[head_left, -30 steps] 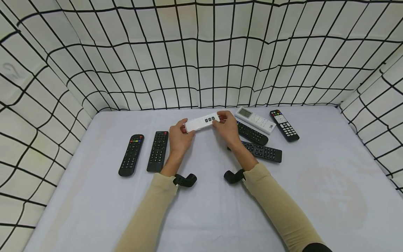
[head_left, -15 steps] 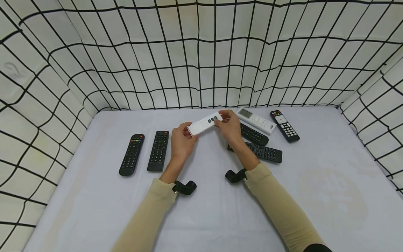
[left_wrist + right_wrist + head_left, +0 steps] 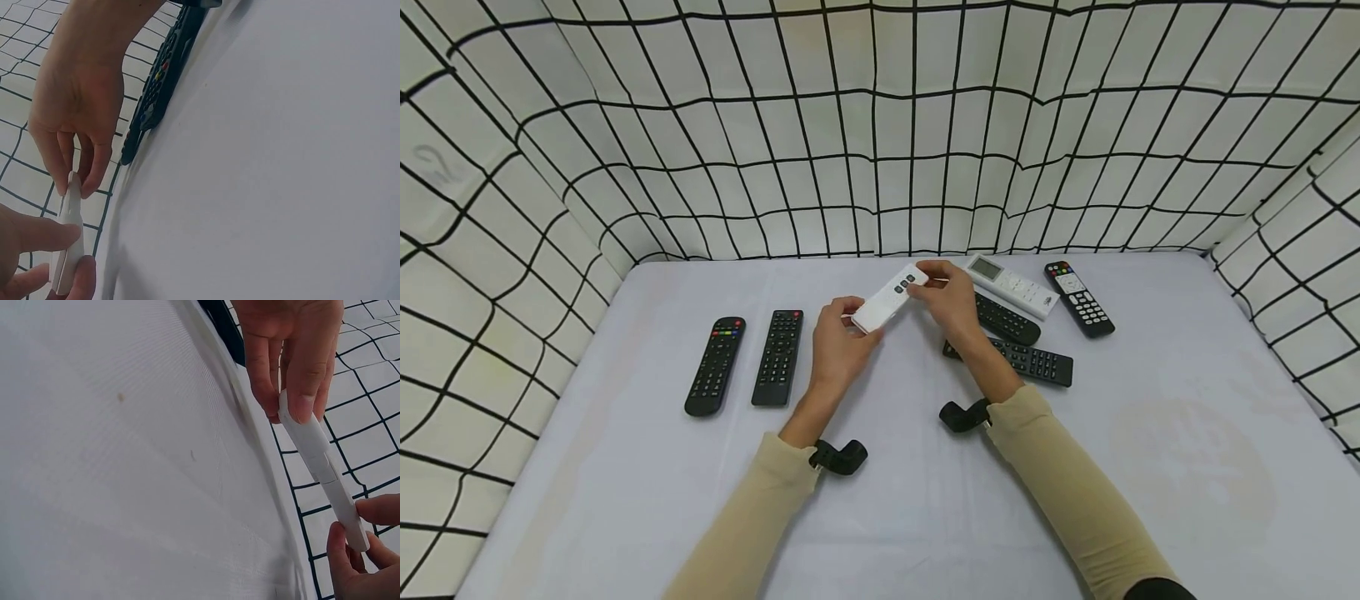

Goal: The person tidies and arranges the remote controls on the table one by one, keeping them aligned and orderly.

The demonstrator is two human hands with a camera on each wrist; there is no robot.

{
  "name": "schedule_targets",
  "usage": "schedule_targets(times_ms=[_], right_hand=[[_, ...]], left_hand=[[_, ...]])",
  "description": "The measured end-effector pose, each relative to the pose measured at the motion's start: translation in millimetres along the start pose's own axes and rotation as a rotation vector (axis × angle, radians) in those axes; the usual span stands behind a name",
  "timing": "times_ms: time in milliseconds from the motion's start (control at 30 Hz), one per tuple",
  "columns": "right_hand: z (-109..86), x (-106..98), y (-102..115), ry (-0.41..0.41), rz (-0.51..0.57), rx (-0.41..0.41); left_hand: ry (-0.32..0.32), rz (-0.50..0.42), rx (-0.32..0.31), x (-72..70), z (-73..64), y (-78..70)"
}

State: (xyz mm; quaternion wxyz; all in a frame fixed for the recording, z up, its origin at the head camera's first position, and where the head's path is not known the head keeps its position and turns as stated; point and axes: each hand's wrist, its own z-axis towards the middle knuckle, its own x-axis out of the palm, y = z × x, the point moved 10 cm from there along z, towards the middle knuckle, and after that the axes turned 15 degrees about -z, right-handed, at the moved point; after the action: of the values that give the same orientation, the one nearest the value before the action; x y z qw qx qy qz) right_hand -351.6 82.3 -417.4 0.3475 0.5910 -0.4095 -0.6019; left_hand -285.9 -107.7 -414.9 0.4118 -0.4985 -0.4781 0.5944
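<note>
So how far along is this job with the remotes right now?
Probably done: two black remotes lie side by side on the left. In hand: a white remote, pinched at one end by the left hand and at the other by the right hand. Apparently left: four remotes at mixed angles on the right.

Head view: high, forward-down over tabletop (image 3: 910, 508). Wrist views: close, sharing white remote (image 3: 72, 215).

White-clothed table (image 3: 887, 517), black grid (image 3: 912, 156) along back and sides, white-keyed black remote (image 3: 1079, 300) near far edge.
</note>
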Motion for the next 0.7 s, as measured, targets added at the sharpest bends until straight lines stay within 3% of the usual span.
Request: schedule_targets(times_ms=[300,700], right_hand=[[-4.7,4,4,0.040,-0.015,-0.021],[-12.9,12,10,0.073,-0.072,-0.045]], left_hand=[[0.038,0.105,0.049,-2.3,-8.8,-7.0],[0.056,0.114,0.100,-8.4,-23.4,-13.3]])
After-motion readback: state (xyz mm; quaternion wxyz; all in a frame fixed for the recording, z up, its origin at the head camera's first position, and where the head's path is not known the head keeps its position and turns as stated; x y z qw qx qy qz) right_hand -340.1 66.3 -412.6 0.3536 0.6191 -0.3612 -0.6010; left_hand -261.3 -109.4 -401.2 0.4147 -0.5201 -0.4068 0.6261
